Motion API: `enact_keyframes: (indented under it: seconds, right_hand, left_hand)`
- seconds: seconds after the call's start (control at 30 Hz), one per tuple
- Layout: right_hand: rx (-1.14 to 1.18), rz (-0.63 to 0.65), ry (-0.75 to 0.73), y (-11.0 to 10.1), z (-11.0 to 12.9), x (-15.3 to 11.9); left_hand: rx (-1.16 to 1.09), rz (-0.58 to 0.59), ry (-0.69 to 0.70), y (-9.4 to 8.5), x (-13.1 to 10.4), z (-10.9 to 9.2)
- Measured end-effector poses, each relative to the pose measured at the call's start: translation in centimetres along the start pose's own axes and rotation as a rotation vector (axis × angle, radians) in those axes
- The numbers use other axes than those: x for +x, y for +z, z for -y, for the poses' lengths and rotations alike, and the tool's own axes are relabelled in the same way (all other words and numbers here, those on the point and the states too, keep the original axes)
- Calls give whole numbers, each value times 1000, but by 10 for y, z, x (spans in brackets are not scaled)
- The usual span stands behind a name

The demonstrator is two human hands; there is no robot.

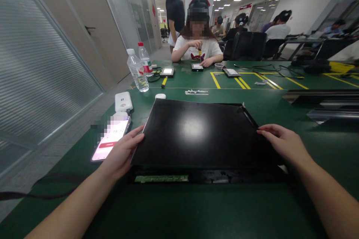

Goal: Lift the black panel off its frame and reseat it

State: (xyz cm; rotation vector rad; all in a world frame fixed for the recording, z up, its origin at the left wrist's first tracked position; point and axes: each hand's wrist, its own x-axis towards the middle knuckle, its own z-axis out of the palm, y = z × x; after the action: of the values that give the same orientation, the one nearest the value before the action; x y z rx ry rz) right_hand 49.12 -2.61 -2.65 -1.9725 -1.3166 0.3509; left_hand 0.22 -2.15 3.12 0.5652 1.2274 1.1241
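Note:
A black display panel (174,134) lies in front of me, with ceiling light reflected in its glossy face. Its left edge is raised, and my left hand (127,149) grips that edge between thumb and fingers. At the right side, my right hand (283,142) pinches the edge; whether it has the panel or the black frame (235,176) beneath is hard to tell. The frame shows below the panel's near edge and along its right side. A narrow green circuit board (162,178) lies along the frame's near side.
Left of the panel lie a lit phone (112,138) and a white power bank (123,102). Two bottles (137,71) stand behind. Metal strips (336,115) lie at right. Across the green table (213,209), a person (198,44) works on a hard drive (197,67) with a screwdriver.

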Motion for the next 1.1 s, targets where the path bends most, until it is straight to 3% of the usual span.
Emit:
enact_keyframes:
  seconds: [0.33,0.63,1.1]
  right_hand:
    - [-42,7,21,-4,6,-3]
    - [-135,10,-61,-5,6,-3]
    - [-188,38,-22,-6,8,-1]
  left_hand:
    - [24,-24,-11,7,-4,-4]
    - [86,-31,19,11,-9,-1]
    - [134,-35,54,5,-5,4]
